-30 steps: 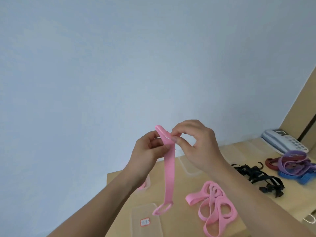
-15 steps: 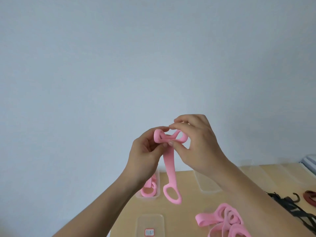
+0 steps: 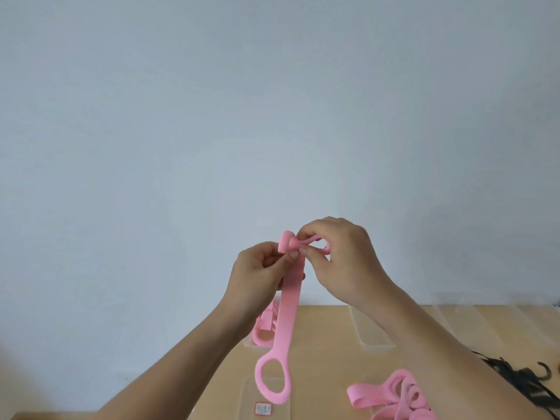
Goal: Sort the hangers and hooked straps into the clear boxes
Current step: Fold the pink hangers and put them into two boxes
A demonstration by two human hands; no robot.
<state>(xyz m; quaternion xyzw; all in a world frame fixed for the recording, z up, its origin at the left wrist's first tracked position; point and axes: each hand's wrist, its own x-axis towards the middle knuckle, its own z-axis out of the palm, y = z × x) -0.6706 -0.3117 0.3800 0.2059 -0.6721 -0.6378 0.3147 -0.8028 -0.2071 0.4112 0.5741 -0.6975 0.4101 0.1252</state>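
Left hand (image 3: 257, 277) and right hand (image 3: 342, 262) are pinching the pink strap (image 3: 286, 319), apparently folding it for the clear box (image 3: 251, 344) at six o'clock.

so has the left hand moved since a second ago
No, not noticeably: the left hand sits just above the clear box in the view, as a second ago, pinching the pink strap.

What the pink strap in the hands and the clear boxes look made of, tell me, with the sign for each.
Pink strap: soft and matte, probably silicone or rubbery foam. It twists into a loop between the left hand and right hand and hangs limp below. Clear box: thin see-through plastic, slightly glossy. The wood tone of the table shows through its walls.
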